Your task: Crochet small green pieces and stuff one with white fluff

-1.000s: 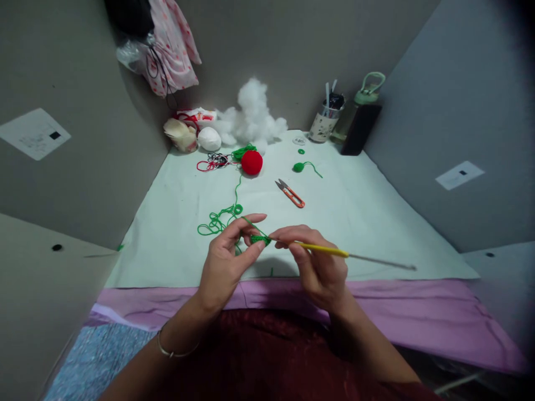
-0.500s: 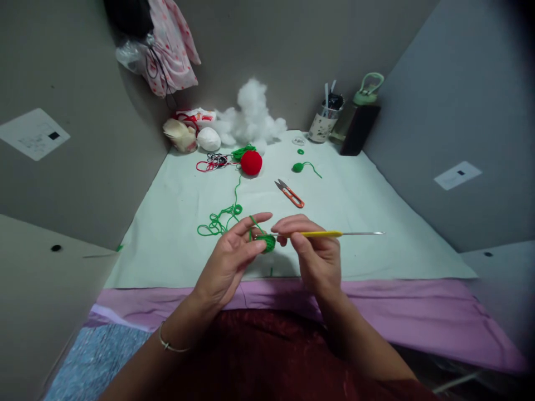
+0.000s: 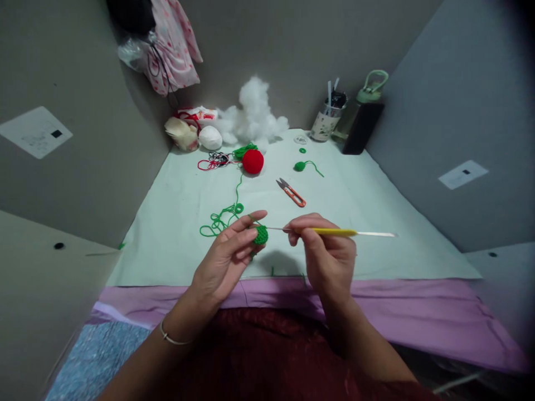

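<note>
Where green yarn (image 3: 218,223) sprawls in thin, looping strands toward the left of the pale, flat mat (image 3: 384,223), the left hand (image 3: 221,256) pinches one nubbly, rounded crocheted piece (image 3: 261,235) between thumb and fingers, above the mat's near part. Beyond it sit one round red ball (image 3: 253,161) and, farther right, one pair of orange-handled metal snips (image 3: 297,198) and one small, tailed green ball (image 3: 300,166). Rightmost, the right hand (image 3: 332,259) pinches one yellow-handled hook (image 3: 336,231), whose slim metal shaft reaches the piece, its tip hidden.
</note>
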A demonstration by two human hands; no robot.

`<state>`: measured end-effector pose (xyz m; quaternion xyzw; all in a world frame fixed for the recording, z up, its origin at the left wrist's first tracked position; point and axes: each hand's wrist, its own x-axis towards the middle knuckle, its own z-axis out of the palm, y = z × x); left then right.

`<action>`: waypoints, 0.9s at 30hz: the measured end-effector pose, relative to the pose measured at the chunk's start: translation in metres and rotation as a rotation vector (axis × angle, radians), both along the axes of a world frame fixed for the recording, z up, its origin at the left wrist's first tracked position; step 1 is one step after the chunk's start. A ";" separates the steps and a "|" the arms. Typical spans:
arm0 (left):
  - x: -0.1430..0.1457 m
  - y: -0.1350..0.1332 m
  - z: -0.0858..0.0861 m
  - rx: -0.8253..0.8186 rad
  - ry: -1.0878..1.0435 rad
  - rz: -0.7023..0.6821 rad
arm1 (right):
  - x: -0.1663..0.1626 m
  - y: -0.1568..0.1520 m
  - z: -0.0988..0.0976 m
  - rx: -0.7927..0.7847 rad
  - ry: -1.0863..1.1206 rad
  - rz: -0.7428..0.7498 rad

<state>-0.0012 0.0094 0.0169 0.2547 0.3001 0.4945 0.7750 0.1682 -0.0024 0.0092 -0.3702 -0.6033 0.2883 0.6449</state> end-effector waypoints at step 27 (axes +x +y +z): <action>-0.011 -0.005 0.005 0.472 0.635 0.131 | 0.002 -0.001 0.009 -0.106 0.029 0.146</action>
